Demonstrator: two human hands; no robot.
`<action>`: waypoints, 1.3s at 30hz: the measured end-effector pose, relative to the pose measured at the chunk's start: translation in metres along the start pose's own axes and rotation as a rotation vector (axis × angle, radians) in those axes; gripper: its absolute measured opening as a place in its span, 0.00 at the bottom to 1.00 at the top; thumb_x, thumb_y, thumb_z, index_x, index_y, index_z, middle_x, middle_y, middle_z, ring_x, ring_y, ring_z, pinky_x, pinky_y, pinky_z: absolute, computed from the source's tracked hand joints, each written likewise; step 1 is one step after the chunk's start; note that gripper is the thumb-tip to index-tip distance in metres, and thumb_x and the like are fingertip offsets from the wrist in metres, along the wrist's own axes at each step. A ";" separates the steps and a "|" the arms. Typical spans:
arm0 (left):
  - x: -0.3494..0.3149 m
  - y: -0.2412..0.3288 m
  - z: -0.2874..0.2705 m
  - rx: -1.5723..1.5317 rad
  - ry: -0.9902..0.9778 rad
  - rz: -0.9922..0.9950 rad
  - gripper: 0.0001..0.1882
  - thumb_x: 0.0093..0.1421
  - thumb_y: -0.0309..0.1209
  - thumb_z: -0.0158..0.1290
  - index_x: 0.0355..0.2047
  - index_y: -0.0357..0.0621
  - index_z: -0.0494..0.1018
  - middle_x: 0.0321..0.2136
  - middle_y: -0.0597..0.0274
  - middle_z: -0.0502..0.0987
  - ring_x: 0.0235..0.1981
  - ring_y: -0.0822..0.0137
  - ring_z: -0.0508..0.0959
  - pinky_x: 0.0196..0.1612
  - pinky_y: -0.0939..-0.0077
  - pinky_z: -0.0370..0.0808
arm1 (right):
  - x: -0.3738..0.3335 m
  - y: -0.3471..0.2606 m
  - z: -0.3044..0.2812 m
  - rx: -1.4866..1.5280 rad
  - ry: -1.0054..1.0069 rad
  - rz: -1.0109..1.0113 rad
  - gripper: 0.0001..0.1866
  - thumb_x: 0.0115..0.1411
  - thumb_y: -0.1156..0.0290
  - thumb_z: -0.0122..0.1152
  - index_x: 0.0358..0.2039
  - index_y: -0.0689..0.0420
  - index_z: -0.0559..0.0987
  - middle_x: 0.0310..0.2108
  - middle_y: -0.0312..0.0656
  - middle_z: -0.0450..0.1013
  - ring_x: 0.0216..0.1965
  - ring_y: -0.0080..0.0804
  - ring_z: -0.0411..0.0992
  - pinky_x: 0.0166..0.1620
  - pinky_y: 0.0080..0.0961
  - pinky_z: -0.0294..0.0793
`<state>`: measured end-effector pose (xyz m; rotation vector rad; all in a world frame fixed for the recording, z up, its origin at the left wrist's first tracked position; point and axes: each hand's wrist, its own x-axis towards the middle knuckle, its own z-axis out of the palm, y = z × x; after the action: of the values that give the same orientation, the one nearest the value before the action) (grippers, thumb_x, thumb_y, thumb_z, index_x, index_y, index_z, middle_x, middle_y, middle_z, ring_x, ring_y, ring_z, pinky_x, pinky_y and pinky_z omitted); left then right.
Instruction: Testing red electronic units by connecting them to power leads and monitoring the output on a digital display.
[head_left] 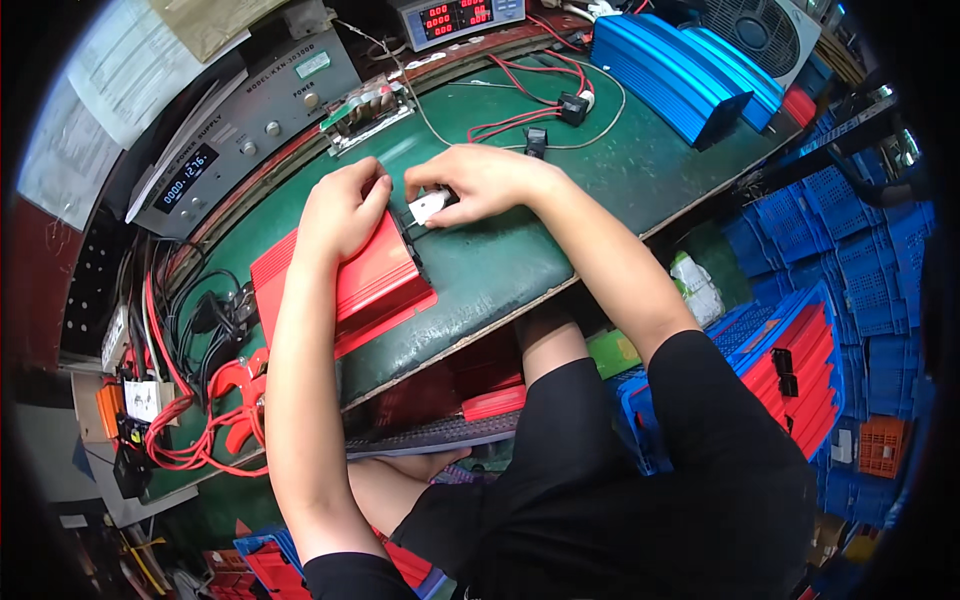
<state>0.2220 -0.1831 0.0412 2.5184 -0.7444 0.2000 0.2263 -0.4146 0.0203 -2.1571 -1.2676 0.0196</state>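
Note:
On the green bench lies a red ribbed metal case (375,290) that looks like a power inverter, its dark end facing right. My left hand (345,212) rests on its far part, fingers curled over the far corner and thumb bent. Just beside the dark end, my right hand (485,185) pinches a white plug (428,208) between thumb and fingers. The plug's metal prongs point toward the case; whether they touch it I cannot tell. Part of the case is hidden under my left forearm.
A grey power supply (245,130) and a digital meter (460,18) stand along the back. Red leads (515,100) with black connectors lie beyond my right hand. Blue ribbed cases (670,75) sit far right. Red clamps (238,385) and cables crowd the left. Blue crates (860,270) stand right.

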 end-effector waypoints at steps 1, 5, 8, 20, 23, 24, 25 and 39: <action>0.000 0.001 0.000 -0.014 0.000 -0.006 0.14 0.62 0.37 0.50 0.33 0.36 0.74 0.27 0.43 0.76 0.31 0.46 0.77 0.36 0.59 0.72 | -0.001 0.000 0.000 0.000 0.001 0.009 0.20 0.53 0.60 0.66 0.42 0.59 0.75 0.33 0.49 0.77 0.36 0.48 0.77 0.39 0.39 0.74; 0.000 0.002 -0.002 -0.011 -0.015 -0.029 0.15 0.60 0.39 0.51 0.33 0.37 0.74 0.29 0.44 0.79 0.34 0.45 0.79 0.38 0.56 0.74 | -0.001 -0.002 -0.003 0.026 0.016 -0.002 0.20 0.53 0.60 0.66 0.42 0.59 0.76 0.33 0.48 0.77 0.36 0.46 0.77 0.39 0.38 0.74; 0.001 0.003 -0.002 0.003 -0.020 -0.025 0.15 0.60 0.39 0.51 0.33 0.37 0.74 0.29 0.45 0.79 0.34 0.45 0.79 0.38 0.56 0.74 | -0.003 -0.007 -0.009 0.064 0.065 -0.009 0.20 0.53 0.60 0.66 0.42 0.59 0.77 0.34 0.48 0.77 0.35 0.44 0.77 0.39 0.36 0.75; -0.001 0.004 -0.001 0.007 0.002 -0.016 0.14 0.60 0.38 0.51 0.33 0.38 0.75 0.31 0.45 0.79 0.35 0.45 0.79 0.39 0.56 0.75 | 0.002 -0.012 0.010 0.101 0.060 0.024 0.20 0.53 0.62 0.70 0.41 0.60 0.76 0.34 0.48 0.78 0.36 0.44 0.78 0.39 0.36 0.76; 0.001 0.005 0.000 0.011 -0.006 -0.002 0.13 0.60 0.37 0.51 0.33 0.38 0.74 0.31 0.44 0.78 0.35 0.45 0.79 0.38 0.56 0.74 | 0.003 -0.005 0.016 0.153 0.111 -0.004 0.20 0.53 0.60 0.70 0.40 0.60 0.76 0.33 0.48 0.78 0.35 0.45 0.78 0.39 0.36 0.76; 0.001 0.005 -0.002 0.011 -0.006 -0.015 0.13 0.60 0.37 0.51 0.33 0.38 0.74 0.30 0.44 0.78 0.34 0.44 0.79 0.38 0.56 0.74 | 0.006 -0.005 0.016 0.166 0.107 0.001 0.21 0.53 0.59 0.70 0.40 0.59 0.76 0.33 0.48 0.78 0.35 0.45 0.78 0.38 0.36 0.76; 0.001 0.002 -0.001 0.000 -0.015 -0.023 0.13 0.60 0.37 0.51 0.32 0.38 0.74 0.30 0.44 0.78 0.34 0.44 0.78 0.38 0.56 0.74 | 0.006 -0.005 0.016 0.179 0.103 0.005 0.21 0.53 0.58 0.70 0.39 0.59 0.76 0.32 0.48 0.78 0.35 0.45 0.78 0.38 0.36 0.76; -0.002 0.003 0.001 -0.030 0.025 -0.009 0.12 0.60 0.36 0.52 0.33 0.37 0.74 0.28 0.45 0.77 0.32 0.47 0.78 0.37 0.60 0.74 | 0.005 -0.006 0.020 0.006 0.109 -0.010 0.22 0.53 0.54 0.69 0.40 0.57 0.77 0.32 0.48 0.79 0.35 0.48 0.78 0.38 0.40 0.76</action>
<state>0.2180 -0.1847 0.0415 2.4855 -0.7210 0.2153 0.2186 -0.3985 0.0091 -2.1175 -1.2143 -0.0968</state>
